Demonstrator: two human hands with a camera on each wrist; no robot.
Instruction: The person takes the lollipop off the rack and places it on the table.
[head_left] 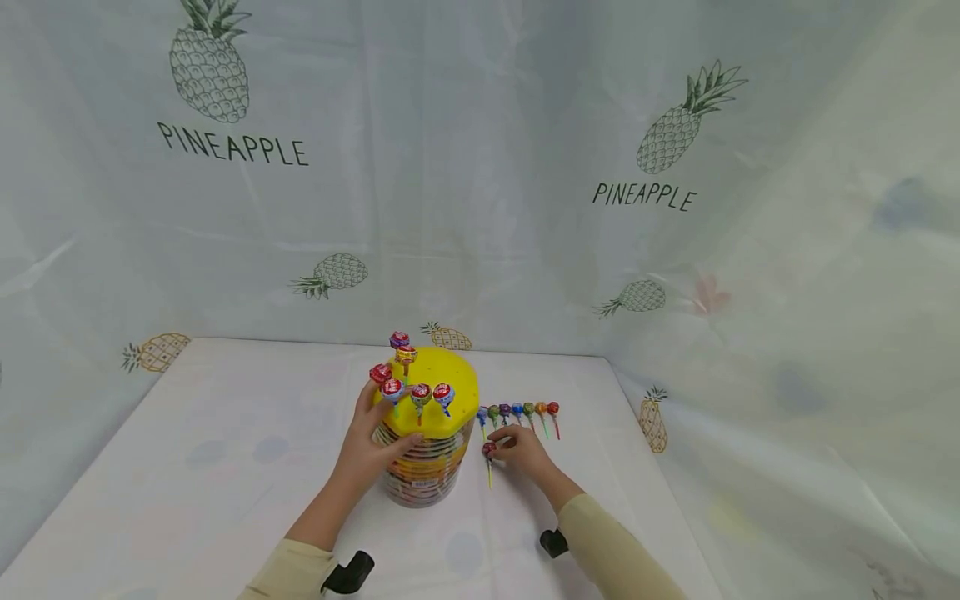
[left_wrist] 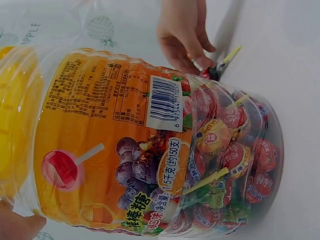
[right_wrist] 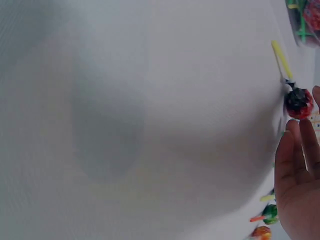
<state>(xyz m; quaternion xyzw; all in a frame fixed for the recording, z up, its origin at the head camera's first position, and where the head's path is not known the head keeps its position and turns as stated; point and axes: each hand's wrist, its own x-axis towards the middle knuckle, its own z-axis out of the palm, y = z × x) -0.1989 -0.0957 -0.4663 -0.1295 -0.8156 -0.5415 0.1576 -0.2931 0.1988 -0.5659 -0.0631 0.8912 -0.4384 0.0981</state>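
Observation:
A clear plastic jar of lollipops (left_wrist: 235,150) with an orange fruit label and a yellow lid (head_left: 450,379) stands upright on the table. My left hand (head_left: 365,446) grips the jar at its lid, thumb at the front and fingers round the left side. Several wrapped lollipops (head_left: 421,393) stick up from the lid's left and front. Right of the jar, my right hand (head_left: 522,454) pinches the wrapped head of a dark red lollipop (right_wrist: 299,103) between thumb and fingers. Its yellow stick points toward me, close to the tabletop.
Behind the right hand, a row of several lollipops (head_left: 528,410) in mixed colours lies on the white-covered table (head_left: 225,467). A pale curtain (head_left: 480,167) printed with pineapples hangs behind the table and along its right side.

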